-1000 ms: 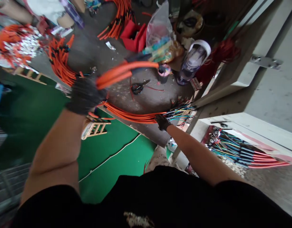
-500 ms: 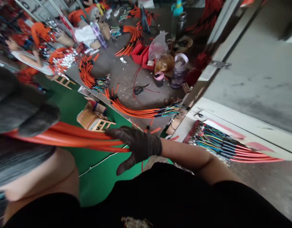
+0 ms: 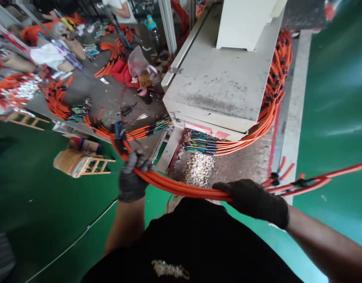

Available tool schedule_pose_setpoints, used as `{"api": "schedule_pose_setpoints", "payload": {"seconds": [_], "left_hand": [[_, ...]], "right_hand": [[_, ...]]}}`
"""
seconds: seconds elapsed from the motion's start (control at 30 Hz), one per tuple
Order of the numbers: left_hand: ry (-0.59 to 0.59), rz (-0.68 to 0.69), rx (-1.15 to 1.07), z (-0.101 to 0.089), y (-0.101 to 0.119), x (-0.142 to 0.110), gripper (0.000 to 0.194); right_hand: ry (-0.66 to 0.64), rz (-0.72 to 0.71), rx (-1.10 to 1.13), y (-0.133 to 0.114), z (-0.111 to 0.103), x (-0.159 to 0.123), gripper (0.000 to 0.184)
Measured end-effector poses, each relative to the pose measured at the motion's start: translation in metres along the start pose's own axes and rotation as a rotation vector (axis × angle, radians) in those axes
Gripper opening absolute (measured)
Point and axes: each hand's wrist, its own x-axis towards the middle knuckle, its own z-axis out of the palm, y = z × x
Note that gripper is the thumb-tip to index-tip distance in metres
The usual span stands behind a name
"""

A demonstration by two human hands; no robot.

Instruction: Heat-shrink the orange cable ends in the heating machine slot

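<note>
A bundle of orange cables [image 3: 181, 188] crosses in front of my body, held up off the floor. My left hand [image 3: 133, 177], in a dark glove, is closed round it near its left end, where dark and blue wire ends [image 3: 119, 131] stick up. Further right, my right hand [image 3: 251, 198], also gloved, is wrapped round the same bundle. Past the right hand the cables fan out into loose orange ends [image 3: 325, 179] with black tape bands.
A pale metal cabinet [image 3: 210, 86] stands on a grey bench. Beneath its front edge lie orange cables with coloured wire ends [image 3: 200, 145]. On the dark table [image 3: 110, 108] are more cable bundles, red boxes [image 3: 125, 72] and a bag. A wooden stool [image 3: 95, 165] stands on the green floor.
The view has swung right, bringing the cabinet and bench into full sight. My left hand has moved away from the camera; my right hand, with fingers apart earlier, is now closed round the cables.
</note>
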Motion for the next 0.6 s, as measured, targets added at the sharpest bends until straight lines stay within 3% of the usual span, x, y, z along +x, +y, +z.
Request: {"api": "schedule_pose_setpoints", "payload": {"seconds": [0.1, 0.17, 0.23, 0.33, 0.43, 0.53, 0.6], "left_hand": [[-0.09, -0.083, -0.073, 0.059, -0.043, -0.012, 0.056], [-0.145, -0.103, -0.167, 0.087, -0.066, -0.022, 0.057], [-0.22, -0.099, -0.283, 0.105, -0.081, -0.033, 0.059], [-0.302, -0.036, -0.418, 0.116, -0.087, -0.049, 0.059], [-0.276, 0.173, -0.3, 0.113, -0.083, -0.057, 0.054], [-0.187, 0.33, -0.055, 0.103, -0.08, -0.058, 0.049], [-0.084, 0.385, 0.103, 0.096, -0.083, -0.059, 0.047]], "right_hand": [[0.059, 0.108, -0.164, 0.05, 0.051, -0.031, 0.047], [0.024, 0.202, -0.17, 0.074, 0.085, -0.03, 0.044], [-0.053, 0.252, -0.07, 0.084, 0.11, -0.017, 0.045], [-0.067, 0.118, 0.248, 0.061, 0.121, 0.014, 0.068], [0.03, -0.1, 0.599, 0.012, 0.113, 0.05, 0.074], [0.137, -0.1, 0.816, -0.027, 0.102, 0.079, 0.077], [0.169, -0.069, 0.879, -0.038, 0.099, 0.09, 0.073]]}}
